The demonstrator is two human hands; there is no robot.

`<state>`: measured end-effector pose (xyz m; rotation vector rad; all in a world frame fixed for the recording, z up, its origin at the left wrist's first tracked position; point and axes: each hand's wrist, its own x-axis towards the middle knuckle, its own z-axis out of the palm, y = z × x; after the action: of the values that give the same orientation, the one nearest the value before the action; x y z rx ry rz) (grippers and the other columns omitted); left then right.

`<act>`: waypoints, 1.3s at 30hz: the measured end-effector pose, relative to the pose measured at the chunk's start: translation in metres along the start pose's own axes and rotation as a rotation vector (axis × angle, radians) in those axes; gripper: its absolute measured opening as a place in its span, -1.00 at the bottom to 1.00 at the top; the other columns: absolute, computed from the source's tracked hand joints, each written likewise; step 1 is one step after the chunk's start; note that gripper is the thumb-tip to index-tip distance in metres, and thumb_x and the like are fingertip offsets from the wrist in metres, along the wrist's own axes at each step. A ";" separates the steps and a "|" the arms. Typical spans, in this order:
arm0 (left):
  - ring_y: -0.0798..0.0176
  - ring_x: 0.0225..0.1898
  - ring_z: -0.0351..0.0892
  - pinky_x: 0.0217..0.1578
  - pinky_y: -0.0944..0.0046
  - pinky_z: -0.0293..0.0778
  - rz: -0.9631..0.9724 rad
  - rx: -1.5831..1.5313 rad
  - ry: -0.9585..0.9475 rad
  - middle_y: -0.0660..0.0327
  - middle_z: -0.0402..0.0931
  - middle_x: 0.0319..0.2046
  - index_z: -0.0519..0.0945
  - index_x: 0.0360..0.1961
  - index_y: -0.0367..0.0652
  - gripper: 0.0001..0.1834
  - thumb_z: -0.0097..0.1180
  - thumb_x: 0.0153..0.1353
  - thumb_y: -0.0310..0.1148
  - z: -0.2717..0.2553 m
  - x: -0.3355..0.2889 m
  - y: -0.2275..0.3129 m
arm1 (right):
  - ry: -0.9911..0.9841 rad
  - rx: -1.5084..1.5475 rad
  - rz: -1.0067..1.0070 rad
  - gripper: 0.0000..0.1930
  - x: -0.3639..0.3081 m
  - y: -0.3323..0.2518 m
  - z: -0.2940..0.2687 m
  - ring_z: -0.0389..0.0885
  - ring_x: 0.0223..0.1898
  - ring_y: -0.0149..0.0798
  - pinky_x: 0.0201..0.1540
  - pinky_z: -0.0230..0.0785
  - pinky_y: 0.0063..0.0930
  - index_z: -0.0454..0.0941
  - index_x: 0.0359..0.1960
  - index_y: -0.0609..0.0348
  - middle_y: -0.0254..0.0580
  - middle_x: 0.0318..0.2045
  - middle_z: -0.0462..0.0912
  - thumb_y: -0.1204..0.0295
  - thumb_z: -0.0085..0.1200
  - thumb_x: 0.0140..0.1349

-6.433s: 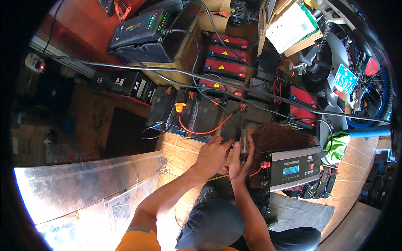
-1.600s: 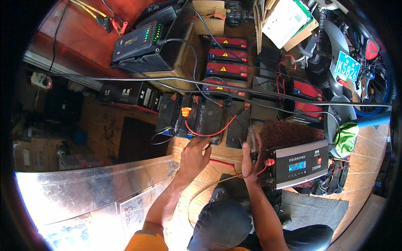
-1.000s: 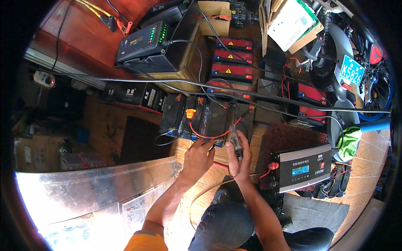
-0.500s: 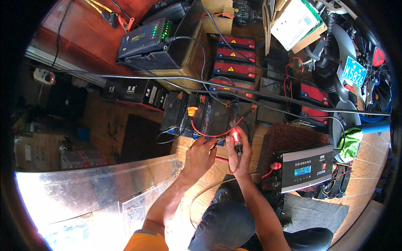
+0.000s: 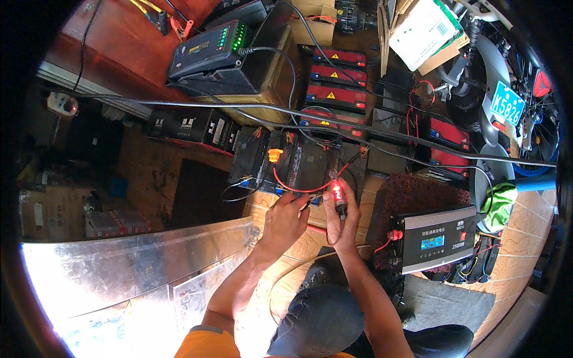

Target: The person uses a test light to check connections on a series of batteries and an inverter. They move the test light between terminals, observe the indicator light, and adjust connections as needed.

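Observation:
My right hand (image 5: 344, 222) is wrapped round a test light (image 5: 338, 197), a screwdriver-like tester with a glowing red body and black end, pointing away from me at the front of a dark battery (image 5: 311, 164). A thin lead curls back from its near end. At the battery's near edge, my left hand (image 5: 283, 221) is closed, its fingertips pinching a small dark clip (image 5: 311, 200); its jaws are partly hidden. Between the hands and batteries runs a red wire (image 5: 298, 189) with an orange cap (image 5: 274, 155) at its left. More dark batteries (image 5: 249, 152) stand to the left.
A power inverter (image 5: 439, 238) with a lit screen stands on the right. A charger (image 5: 209, 52) with green lights sits upper left. Black cables (image 5: 262, 111) cross above the batteries. Red-topped batteries (image 5: 334, 77) lie beyond. A shiny metal panel (image 5: 137, 262) is lower left.
Both hands keep almost the same place and grip. The view has shifted very slightly; nothing else visibly moves.

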<state>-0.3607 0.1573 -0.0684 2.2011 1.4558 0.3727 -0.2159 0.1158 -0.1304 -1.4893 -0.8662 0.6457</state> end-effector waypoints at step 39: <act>-0.13 -0.30 0.73 -0.29 -0.02 0.64 -0.129 0.020 0.256 -0.01 0.64 -0.27 0.77 -0.03 -0.21 -0.69 0.37 0.18 -0.43 -0.021 -0.006 -0.050 | -0.155 0.140 0.081 -0.52 -0.001 -0.029 -0.003 0.60 -0.10 -0.40 0.05 0.44 -0.47 0.53 0.26 0.34 -0.21 -0.10 0.71 0.40 0.30 0.36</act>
<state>-0.4125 0.1735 -0.0768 2.1215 1.7315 0.6161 -0.2183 0.1126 -0.1017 -1.3670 -0.8640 0.8740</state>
